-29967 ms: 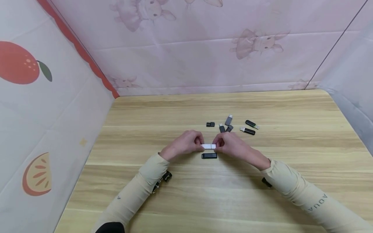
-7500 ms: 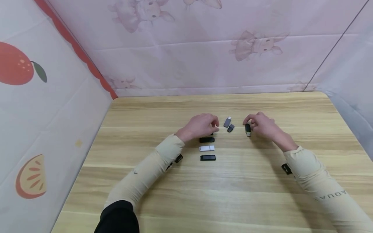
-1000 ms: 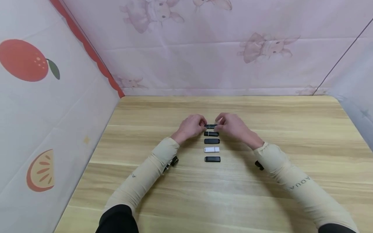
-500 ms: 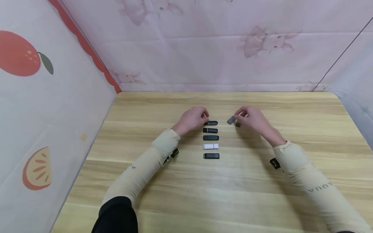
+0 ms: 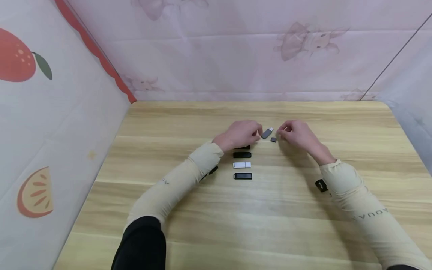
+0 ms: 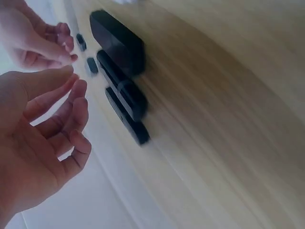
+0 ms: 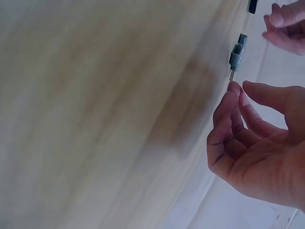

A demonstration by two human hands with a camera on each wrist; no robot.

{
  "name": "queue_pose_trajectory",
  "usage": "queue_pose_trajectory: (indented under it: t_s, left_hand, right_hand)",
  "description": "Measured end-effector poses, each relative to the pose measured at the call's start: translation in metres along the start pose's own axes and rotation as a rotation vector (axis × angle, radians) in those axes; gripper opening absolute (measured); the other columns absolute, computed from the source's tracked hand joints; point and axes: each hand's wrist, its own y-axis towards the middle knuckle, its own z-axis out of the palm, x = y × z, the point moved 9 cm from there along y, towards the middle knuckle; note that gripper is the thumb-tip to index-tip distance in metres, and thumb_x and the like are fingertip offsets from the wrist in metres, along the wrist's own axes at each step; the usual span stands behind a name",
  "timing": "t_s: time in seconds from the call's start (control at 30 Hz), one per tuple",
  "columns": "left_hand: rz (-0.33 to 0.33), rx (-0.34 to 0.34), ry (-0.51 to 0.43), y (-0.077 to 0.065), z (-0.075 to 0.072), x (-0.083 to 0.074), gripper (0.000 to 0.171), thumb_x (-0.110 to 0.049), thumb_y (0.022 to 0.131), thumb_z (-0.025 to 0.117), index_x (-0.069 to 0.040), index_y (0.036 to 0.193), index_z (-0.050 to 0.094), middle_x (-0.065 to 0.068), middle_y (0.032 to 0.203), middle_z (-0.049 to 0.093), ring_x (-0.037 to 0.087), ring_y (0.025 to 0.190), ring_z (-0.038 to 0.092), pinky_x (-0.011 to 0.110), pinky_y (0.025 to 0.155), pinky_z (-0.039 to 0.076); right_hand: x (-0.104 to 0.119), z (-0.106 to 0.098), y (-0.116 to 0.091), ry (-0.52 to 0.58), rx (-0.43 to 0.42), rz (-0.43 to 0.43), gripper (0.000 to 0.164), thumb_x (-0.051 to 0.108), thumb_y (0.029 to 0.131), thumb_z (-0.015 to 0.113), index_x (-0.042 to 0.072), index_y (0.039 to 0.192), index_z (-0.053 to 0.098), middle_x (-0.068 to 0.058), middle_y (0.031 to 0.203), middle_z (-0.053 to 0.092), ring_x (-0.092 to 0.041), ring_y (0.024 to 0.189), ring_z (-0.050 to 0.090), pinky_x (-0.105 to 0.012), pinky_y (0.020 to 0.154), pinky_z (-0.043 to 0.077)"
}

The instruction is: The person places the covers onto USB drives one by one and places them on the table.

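Note:
In the head view, my left hand point(image 5: 241, 133) hovers over the far end of a row of USB sticks, its loosely bent fingertips close to a grey USB stick point(image 5: 267, 133) with its plug bare. Just right of that stick is my right hand point(image 5: 297, 133), thumb and forefinger near each other with nothing visible between them. A small dark grey cap point(image 5: 273, 140) lies between the grey stick and my right hand. The left wrist view shows my left fingers point(image 6: 78, 109) bent and holding nothing, beside a black USB stick point(image 6: 127, 117) at the row's end.
Toward me the row runs through a black stick point(image 5: 243, 147) partly under my left hand, another black stick point(image 5: 242, 155), a white stick point(image 5: 242, 165) and a black one point(image 5: 242, 176). The wooden table point(image 5: 270, 225) meets a pink cloth wall point(image 5: 219, 67) at the back.
The row has grown from two sticks. A second ago both hands were at its farthest black stick; since then my right hand moved right and my left followed toward the grey stick.

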Motion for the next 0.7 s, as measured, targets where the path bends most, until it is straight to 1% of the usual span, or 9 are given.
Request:
queue_pose_trajectory:
  t_s: [0.1, 0.13, 0.2, 0.3, 0.37, 0.47, 0.53, 0.6, 0.7]
  left_hand:
    - [0.058, 0.009, 0.025, 0.008, 0.004, -0.013, 0.026, -0.013, 0.107, 0.057, -0.011, 0.127, 0.073, 0.003, 0.125, 0.076, 0.013, 0.1, 0.067, 0.028, 0.091, 0.057]
    - [0.078, 0.011, 0.032, 0.011, 0.005, -0.017, 0.029, -0.01, 0.107, 0.056, -0.012, 0.129, 0.073, 0.003, 0.127, 0.075, 0.013, 0.104, 0.067, 0.029, 0.095, 0.057]
    - [0.11, 0.023, 0.047, 0.013, 0.009, -0.022, 0.037, -0.005, 0.106, 0.052, -0.016, 0.136, 0.071, 0.002, 0.131, 0.074, 0.012, 0.109, 0.065, 0.029, 0.096, 0.057]
    - [0.137, 0.041, 0.085, 0.018, 0.014, -0.028, 0.052, 0.0, 0.105, 0.046, -0.027, 0.146, 0.064, 0.002, 0.129, 0.07, 0.012, 0.107, 0.061, 0.028, 0.087, 0.055]
    - [0.139, 0.051, 0.118, 0.018, 0.018, -0.029, 0.057, 0.0, 0.107, 0.044, -0.034, 0.15, 0.059, 0.003, 0.124, 0.068, 0.013, 0.099, 0.058, 0.028, 0.079, 0.053]
    - [0.144, 0.052, 0.234, 0.017, 0.023, -0.029, 0.06, -0.002, 0.109, 0.044, -0.04, 0.156, 0.05, 0.005, 0.117, 0.063, 0.015, 0.092, 0.055, 0.029, 0.074, 0.052]
    - [0.146, 0.046, 0.295, 0.017, 0.025, -0.029, 0.061, -0.004, 0.109, 0.048, -0.041, 0.158, 0.047, 0.005, 0.114, 0.061, 0.015, 0.089, 0.054, 0.029, 0.073, 0.053]
    - [0.148, 0.031, 0.332, 0.016, 0.025, -0.029, 0.06, -0.004, 0.108, 0.052, -0.039, 0.157, 0.049, 0.006, 0.113, 0.062, 0.015, 0.089, 0.054, 0.03, 0.072, 0.054]
    - [0.145, 0.005, 0.312, 0.016, 0.025, -0.028, 0.044, -0.008, 0.108, 0.055, -0.026, 0.147, 0.063, 0.005, 0.113, 0.063, 0.014, 0.088, 0.054, 0.028, 0.071, 0.054]
  right_hand:
    - [0.0, 0.002, 0.002, 0.004, 0.017, 0.005, 0.031, 0.025, 0.106, 0.062, -0.001, 0.117, 0.074, -0.021, 0.105, 0.078, -0.023, 0.088, 0.067, -0.028, 0.073, 0.049]
    - [0.0, 0.003, 0.002, 0.005, 0.02, 0.006, 0.031, 0.025, 0.106, 0.061, -0.002, 0.117, 0.074, -0.022, 0.106, 0.078, -0.022, 0.088, 0.067, -0.028, 0.073, 0.048]
    - [0.001, 0.005, 0.002, 0.017, 0.023, 0.013, 0.031, 0.024, 0.106, 0.061, -0.002, 0.118, 0.073, -0.023, 0.106, 0.078, -0.019, 0.084, 0.066, -0.027, 0.07, 0.048]
    - [-0.001, 0.004, 0.002, 0.037, 0.017, 0.029, 0.031, 0.023, 0.107, 0.06, -0.003, 0.119, 0.071, -0.023, 0.104, 0.078, -0.014, 0.076, 0.062, -0.026, 0.064, 0.047]
    - [-0.002, 0.004, 0.003, 0.048, 0.016, 0.04, 0.032, 0.023, 0.107, 0.059, -0.003, 0.121, 0.07, -0.023, 0.102, 0.078, -0.012, 0.073, 0.06, -0.026, 0.061, 0.047]
    - [-0.003, 0.005, 0.004, 0.046, 0.021, 0.042, 0.032, 0.023, 0.107, 0.059, -0.003, 0.122, 0.07, -0.022, 0.1, 0.078, -0.011, 0.071, 0.059, -0.026, 0.061, 0.047]
    - [-0.003, 0.006, 0.005, 0.047, 0.03, 0.041, 0.034, 0.024, 0.107, 0.059, -0.004, 0.123, 0.069, -0.022, 0.099, 0.078, -0.011, 0.07, 0.059, -0.026, 0.061, 0.047]
    - [-0.003, 0.007, 0.005, 0.043, 0.032, 0.041, 0.034, 0.024, 0.107, 0.059, -0.004, 0.123, 0.07, -0.021, 0.099, 0.079, -0.011, 0.07, 0.06, -0.026, 0.061, 0.047]
    - [-0.003, 0.008, 0.004, 0.048, 0.034, 0.047, 0.033, 0.025, 0.107, 0.06, -0.003, 0.122, 0.07, -0.021, 0.098, 0.078, -0.011, 0.07, 0.06, -0.026, 0.061, 0.047]
